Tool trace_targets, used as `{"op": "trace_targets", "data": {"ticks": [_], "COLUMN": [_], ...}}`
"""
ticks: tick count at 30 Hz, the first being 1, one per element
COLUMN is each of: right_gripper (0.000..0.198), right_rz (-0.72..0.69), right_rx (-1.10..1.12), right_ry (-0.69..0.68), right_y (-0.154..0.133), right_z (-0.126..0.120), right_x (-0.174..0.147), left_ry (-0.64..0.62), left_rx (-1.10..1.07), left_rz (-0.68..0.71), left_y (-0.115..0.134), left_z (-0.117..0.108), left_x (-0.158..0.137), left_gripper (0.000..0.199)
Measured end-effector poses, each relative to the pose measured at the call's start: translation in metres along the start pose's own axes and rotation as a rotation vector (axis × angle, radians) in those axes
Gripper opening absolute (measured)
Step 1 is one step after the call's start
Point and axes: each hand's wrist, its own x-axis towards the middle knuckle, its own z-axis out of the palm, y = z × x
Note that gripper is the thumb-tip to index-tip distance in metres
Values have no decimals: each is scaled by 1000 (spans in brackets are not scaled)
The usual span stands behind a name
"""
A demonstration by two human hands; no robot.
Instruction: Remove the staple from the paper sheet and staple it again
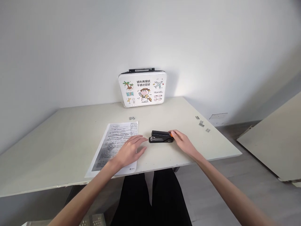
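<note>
A black stapler (162, 137) lies on the table, its nose pointing left. My right hand (182, 141) grips its rear end, with the fingers at a small orange part (171, 134). My left hand (130, 150) hovers over or rests on the right side of the printed sheets (113, 144); which of the two I cannot tell. Its fingers stretch toward the stapler's nose and hold nothing. Part of the print is hidden beneath this hand.
A white carry case (142, 89) with cartoon prints stands upright against the wall. Short staple strips (132, 118) lie behind the paper, and several more strips (201, 123) are near the right edge of the table (58, 147). A pale panel (275, 141) stands at right.
</note>
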Motion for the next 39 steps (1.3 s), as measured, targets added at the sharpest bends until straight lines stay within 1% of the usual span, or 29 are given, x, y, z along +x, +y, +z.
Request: {"op": "trace_targets", "data": {"ticks": [3, 6, 8, 10, 12, 16, 20, 25, 28, 30, 31, 32, 35, 36, 39], "right_gripper": [45, 42, 42, 43, 43, 45, 43, 38, 38, 37, 37, 37, 36, 36, 39], "right_rz": [-37, -63, -59, -41, -32, -83, -73, -56, -56, -50, -43, -38, -33, -34, -35], "right_rx": [-14, 6, 13, 6, -14, -122, -161, -150, -139, -127, -122, -119, -113, -113, -111], "right_ry": [11, 18, 26, 25, -7, -63, -57, -59, -31, -35, -40, -45, -41, -37, -29], "right_y": [3, 4, 4, 3, 2, 6, 12, 13, 13, 12, 12, 11, 11, 11, 14], "right_z": [2, 1, 0, -1, 0, 5, 8, 8, 9, 9, 9, 8, 7, 7, 8], "right_x": [2, 2, 0, -2, -3, -3, -1, -3, -3, -3, -3, -3, -3, -3, -3], "left_ry": [11, -10, -11, -3, 17, 62, 49, 21, -36, -71, -69, -43, 69, 63, 39], "left_rx": [-65, -107, -122, -125, -122, -138, -112, -46, -41, -31, -16, 9, 91, 116, 145], "left_rz": [-49, -90, -86, -71, -61, -48, -30, -39, 9, 21, -2, -58, -334, -420, -531], "left_y": [4, 3, 1, -2, -4, -11, -22, -35, -45, -57, -66, -76, -111, -123, -151], "left_z": [10, 16, 21, 26, 30, 34, 25, 5, -9, -18, -22, -25, -31, -31, -24], "left_x": [12, 23, 31, 40, 47, 51, 42, 25, 16, 14, 16, 20, 41, 51, 79], "left_gripper": [36, 39, 36, 28, 22, 22, 22, 26, 29, 34, 38, 42, 43, 43, 49]}}
